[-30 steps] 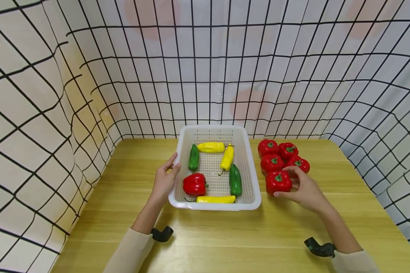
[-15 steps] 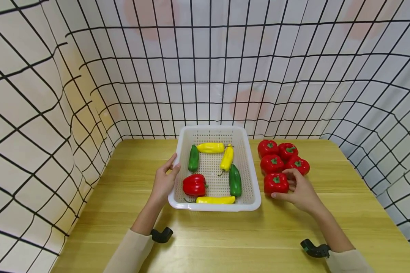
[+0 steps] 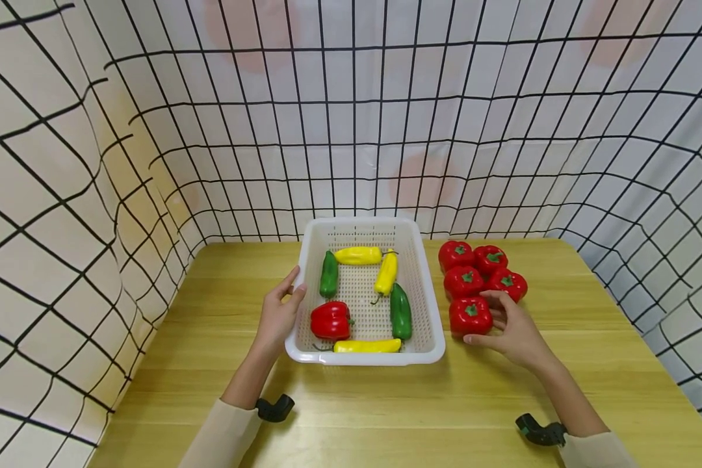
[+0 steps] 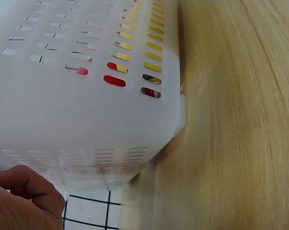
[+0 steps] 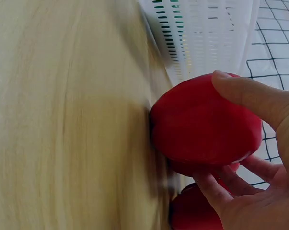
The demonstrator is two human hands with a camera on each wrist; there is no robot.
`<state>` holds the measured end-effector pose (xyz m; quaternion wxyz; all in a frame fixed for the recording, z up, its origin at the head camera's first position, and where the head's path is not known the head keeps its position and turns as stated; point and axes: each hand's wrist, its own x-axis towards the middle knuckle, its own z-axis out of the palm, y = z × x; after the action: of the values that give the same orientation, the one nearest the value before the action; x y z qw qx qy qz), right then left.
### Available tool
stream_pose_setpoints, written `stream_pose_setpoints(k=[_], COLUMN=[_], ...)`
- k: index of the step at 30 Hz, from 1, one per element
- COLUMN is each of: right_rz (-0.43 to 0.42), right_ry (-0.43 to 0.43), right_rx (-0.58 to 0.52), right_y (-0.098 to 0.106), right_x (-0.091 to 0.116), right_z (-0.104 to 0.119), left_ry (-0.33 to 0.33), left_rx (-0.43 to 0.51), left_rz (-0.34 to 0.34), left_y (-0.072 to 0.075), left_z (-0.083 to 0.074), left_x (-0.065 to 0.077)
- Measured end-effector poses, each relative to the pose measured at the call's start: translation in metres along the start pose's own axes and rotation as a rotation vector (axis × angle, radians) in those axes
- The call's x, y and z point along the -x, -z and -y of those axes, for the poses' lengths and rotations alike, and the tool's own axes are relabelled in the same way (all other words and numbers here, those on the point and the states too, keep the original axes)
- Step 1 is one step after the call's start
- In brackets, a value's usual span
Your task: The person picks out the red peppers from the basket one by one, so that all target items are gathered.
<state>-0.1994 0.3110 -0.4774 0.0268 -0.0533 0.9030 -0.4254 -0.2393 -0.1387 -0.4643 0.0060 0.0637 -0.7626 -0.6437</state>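
My right hand [image 3: 511,328] holds a red bell pepper [image 3: 470,317] near the basket's right side, thumb on its near side and fingers behind it. In the right wrist view this bell pepper [image 5: 204,122] sits low at the table, thumb and fingers around it. My left hand [image 3: 279,312] grips the left rim of a white plastic basket [image 3: 437,325], thumb at the rim. The left wrist view shows part of that hand [image 4: 27,199] beside the basket's perforated wall [image 4: 77,115]. More red bell peppers [image 3: 463,282] cluster behind the held one.
Inside the basket lie a red bell pepper [image 3: 331,320], several yellow peppers [image 3: 367,346] and two green peppers [image 3: 400,312]. The wooden table [image 3: 363,409] ends at a black grid-patterned white backdrop [image 3: 351,130] behind and on both sides.
My right hand has shifted the held bell pepper slightly left, toward the basket, then stayed nearly still. My left hand keeps its place on the rim. The head view has tilted a little.
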Motion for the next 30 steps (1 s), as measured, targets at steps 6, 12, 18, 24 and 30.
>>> stream_pose_setpoints(k=[6,12,18,24,30], right_rz=[-0.047,-0.136,-0.16,-0.131,-0.092], right_ry=[0.036,0.097,0.136,0.148,0.176], right_rx=[-0.017,-0.05,-0.051,-0.065,-0.098], right_y=[0.007,0.017,0.015,0.006,-0.007], right_x=[0.003,0.001,-0.009,-0.023,-0.039], right_z=[0.007,0.023,0.039,0.063,0.083], left_ry=[0.007,0.009,0.003,0.002,0.008], left_rx=[0.008,0.015,0.013,0.014,0.015], left_rz=[0.007,0.007,0.003,0.002,-0.001], left_y=[0.001,0.001,0.001,0.001,0.0], left_z=[0.0,0.0,0.0,-0.001,-0.001], left_x=[0.0,-0.001,0.001,0.001,0.002])
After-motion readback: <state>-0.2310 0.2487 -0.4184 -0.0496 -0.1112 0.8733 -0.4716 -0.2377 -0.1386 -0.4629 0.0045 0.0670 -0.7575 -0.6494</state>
